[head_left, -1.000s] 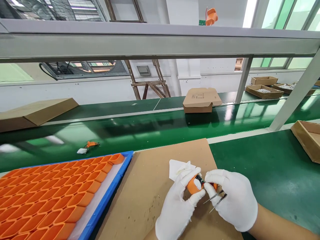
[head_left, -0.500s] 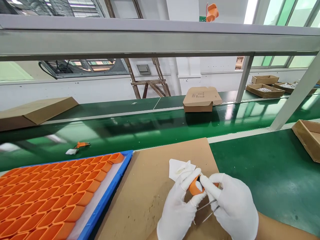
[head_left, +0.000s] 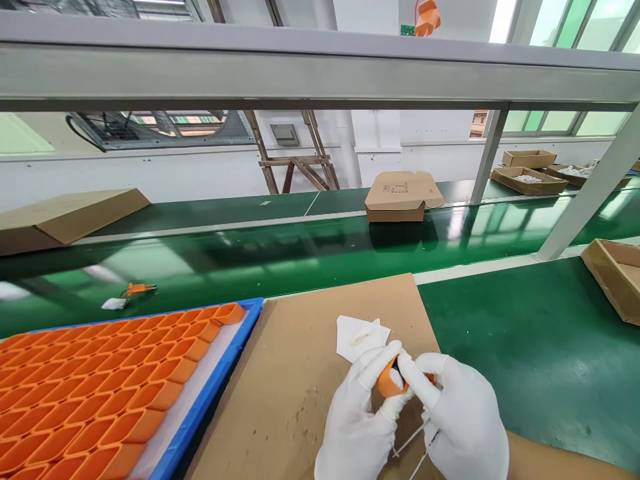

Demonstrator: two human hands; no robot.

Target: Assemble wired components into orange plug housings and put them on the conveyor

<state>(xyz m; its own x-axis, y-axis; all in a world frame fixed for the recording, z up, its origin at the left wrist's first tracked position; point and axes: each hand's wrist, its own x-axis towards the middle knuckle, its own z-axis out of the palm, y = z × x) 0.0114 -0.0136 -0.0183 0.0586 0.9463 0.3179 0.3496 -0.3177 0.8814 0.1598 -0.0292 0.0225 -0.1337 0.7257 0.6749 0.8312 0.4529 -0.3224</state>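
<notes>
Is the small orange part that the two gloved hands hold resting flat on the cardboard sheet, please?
No, the left hand and right hand pinch the orange part above the cardboard sheet.

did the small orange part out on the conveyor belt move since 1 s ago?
Yes. The small orange part drifted left along the belt, away from the blue tray corner it sat above.

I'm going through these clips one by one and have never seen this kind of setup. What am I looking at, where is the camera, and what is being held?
The camera sits on a person's head, looking forward and down at a workbench. There is no machine. The left hand and right hand, both in white gloves, together hold a small orange part. The right hand also holds metal tweezers. They work over a brown cardboard sheet with a white wipe on it. Beside it, a blue tray holds rows of orange shells. Beyond runs a green conveyor belt carrying a small orange piece.
</notes>
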